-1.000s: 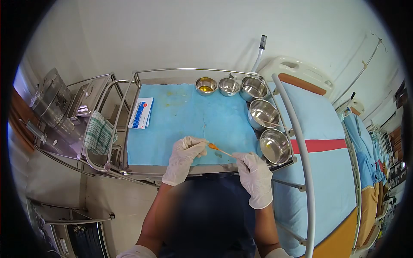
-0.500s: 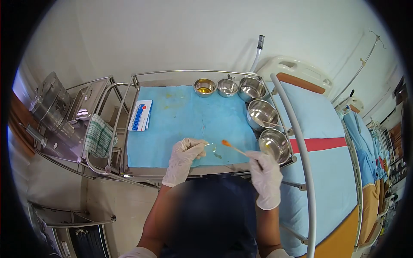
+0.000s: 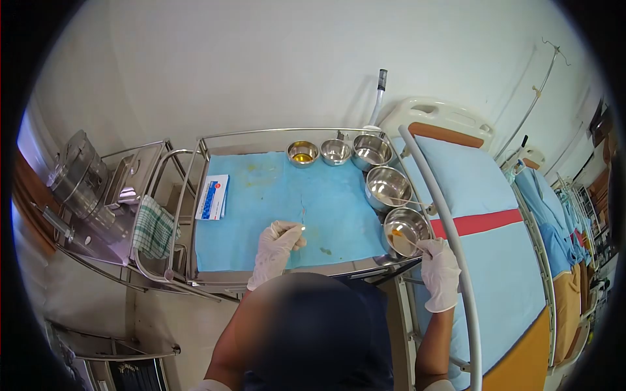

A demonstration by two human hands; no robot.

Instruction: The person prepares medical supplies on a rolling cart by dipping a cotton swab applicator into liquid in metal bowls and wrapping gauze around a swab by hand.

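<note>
Gloved in white, my left hand [image 3: 279,249] is pinched over the blue cloth [image 3: 261,202] near its front edge; a small pale thing shows at its fingertips, too small to make out. My right hand [image 3: 440,270], also gloved, grips the thin stick of an orange-tipped swab [image 3: 409,242]. The swab's tip lies over the inside of the nearest steel bowl [image 3: 406,228] at the cloth's front right corner. Behind that bowl, another steel bowl [image 3: 388,188] has a stick lying across it.
A small bowl of amber liquid [image 3: 302,154], a small bowl [image 3: 336,151] and a larger one [image 3: 372,151] line the back. A white-blue packet [image 3: 213,197] lies left. A bed rail [image 3: 450,228] stands right, a steel cart with a checked cloth [image 3: 154,227] left.
My right hand has moved right with the swab, from over the blue cloth to the nearest bowl. My left hand keeps its pinch. The whole view has shifted slightly.
</note>
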